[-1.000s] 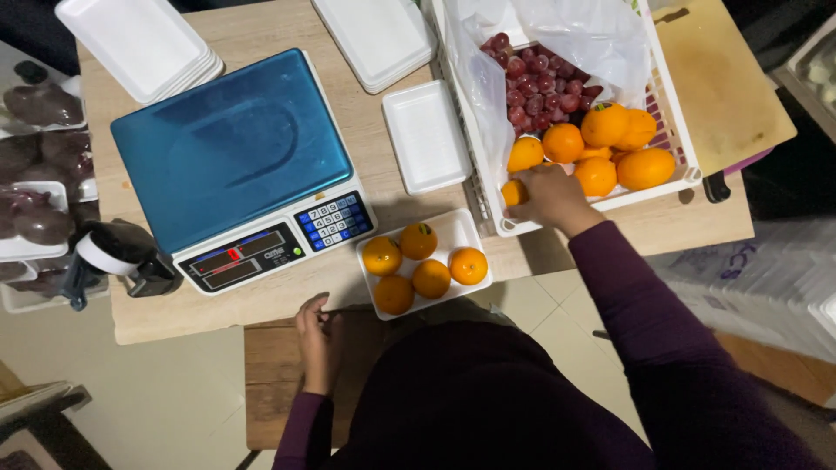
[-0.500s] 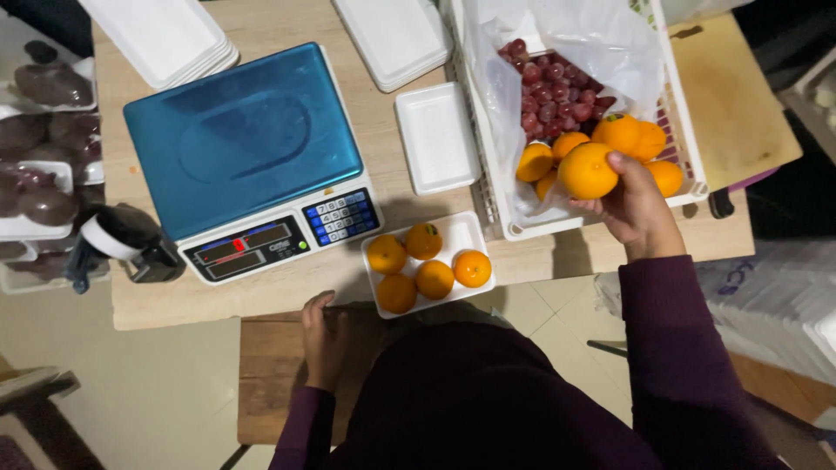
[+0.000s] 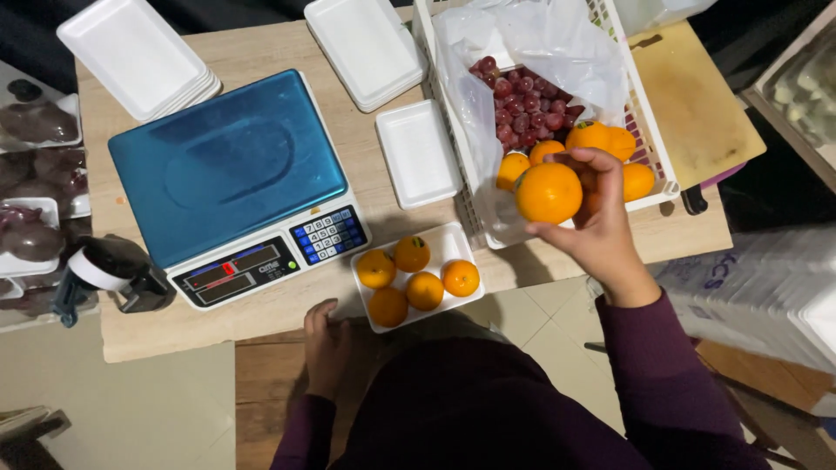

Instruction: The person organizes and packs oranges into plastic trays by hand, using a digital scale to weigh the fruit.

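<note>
My right hand [image 3: 601,231] holds an orange [image 3: 548,192] lifted just in front of the white plastic basket [image 3: 655,148]. The basket holds more oranges [image 3: 601,139] and red grapes [image 3: 522,96] in a clear bag. A white foam tray [image 3: 449,246] with several oranges [image 3: 409,278] sits at the table's near edge, left of that hand. My left hand [image 3: 327,344] rests flat on the lower wooden ledge below the tray, holding nothing.
A blue-topped digital scale [image 3: 228,178] stands left of the tray. Empty foam trays [image 3: 138,54] are stacked at the back, one single tray [image 3: 418,152] lies beside the basket. A tape dispenser [image 3: 109,274] and wrapped dark fruit [image 3: 35,174] sit at far left. A wooden cutting board [image 3: 697,96] lies right.
My right hand has picked an orange out of the basket and drawn it toward me, over the basket's near edge. My left hand stays on the ledge.
</note>
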